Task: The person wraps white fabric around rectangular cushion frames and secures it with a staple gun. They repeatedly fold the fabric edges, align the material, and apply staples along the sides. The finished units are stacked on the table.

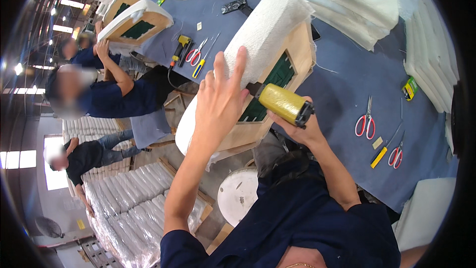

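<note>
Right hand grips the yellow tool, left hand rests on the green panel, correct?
Not quite: the head view shows the left hand resting on the white padding, not on the panel. The right hand does grip the yellow tool.

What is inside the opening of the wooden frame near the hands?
Dark green material shows inside the wooden frame; the yellow tool in the right hand covers its middle, which cannot be seen.

Lights shine upper left, a window glows left, a stool stands lower centre, a blue tabletop spans right.
</note>
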Demonstrator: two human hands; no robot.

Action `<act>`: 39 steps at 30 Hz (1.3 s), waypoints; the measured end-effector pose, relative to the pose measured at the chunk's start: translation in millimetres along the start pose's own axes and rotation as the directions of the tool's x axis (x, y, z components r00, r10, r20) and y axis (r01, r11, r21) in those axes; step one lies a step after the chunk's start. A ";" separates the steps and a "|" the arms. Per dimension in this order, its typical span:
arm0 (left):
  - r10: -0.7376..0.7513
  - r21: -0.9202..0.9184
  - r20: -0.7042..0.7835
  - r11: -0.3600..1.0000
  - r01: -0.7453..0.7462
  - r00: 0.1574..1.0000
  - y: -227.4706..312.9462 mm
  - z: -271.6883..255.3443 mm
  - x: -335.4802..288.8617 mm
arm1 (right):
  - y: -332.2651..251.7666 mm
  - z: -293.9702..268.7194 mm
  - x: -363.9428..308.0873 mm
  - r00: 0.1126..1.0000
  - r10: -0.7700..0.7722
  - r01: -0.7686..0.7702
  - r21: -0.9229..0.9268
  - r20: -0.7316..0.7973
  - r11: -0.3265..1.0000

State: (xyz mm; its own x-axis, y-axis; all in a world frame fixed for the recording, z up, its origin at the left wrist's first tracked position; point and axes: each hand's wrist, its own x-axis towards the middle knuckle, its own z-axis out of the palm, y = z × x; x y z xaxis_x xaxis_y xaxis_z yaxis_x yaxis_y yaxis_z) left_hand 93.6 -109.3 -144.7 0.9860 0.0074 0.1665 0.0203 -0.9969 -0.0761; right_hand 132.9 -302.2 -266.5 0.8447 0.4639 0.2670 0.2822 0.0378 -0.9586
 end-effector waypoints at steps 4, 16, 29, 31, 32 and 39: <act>0.007 0.002 0.052 1.000 -0.007 0.999 -4.1 -4.4 1.3 | -7.1 -2.3 -0.1 0.977 0.160 -0.167 0.033 0.143 0.985; 0.224 -0.343 0.341 0.934 -0.101 0.913 29.7 -49.3 52.3 | 7.8 -59.0 -52.3 0.969 0.228 -0.229 0.008 -0.091 0.973; -0.004 -0.561 0.199 0.819 0.117 0.980 -52.3 9.2 87.8 | -9.2 -40.1 -31.2 0.967 0.224 -0.243 0.182 0.120 0.953; -0.024 -0.704 0.176 0.696 0.143 0.984 -67.2 17.9 62.7 | -11.2 -28.8 -32.8 0.980 0.138 -0.147 0.054 0.139 0.988; -0.028 -0.793 0.182 0.587 0.163 0.983 -79.4 22.4 48.7 | -10.9 -22.8 -35.0 0.984 0.097 -0.098 -0.001 0.148 0.995; -0.175 -0.866 0.276 0.383 0.323 0.945 -72.3 24.4 -13.5 | -11.9 6.8 -32.5 0.961 -0.107 0.105 0.022 0.257 0.994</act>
State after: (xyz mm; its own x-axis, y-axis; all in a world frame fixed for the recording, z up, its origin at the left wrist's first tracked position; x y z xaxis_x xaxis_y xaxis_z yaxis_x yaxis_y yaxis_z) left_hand 82.8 -35.5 -165.5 0.9740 0.2030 -0.1001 0.1832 -0.4469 0.8756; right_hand 99.0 -311.7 -264.4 0.6645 0.6687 0.3336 0.3589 0.1060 -0.9273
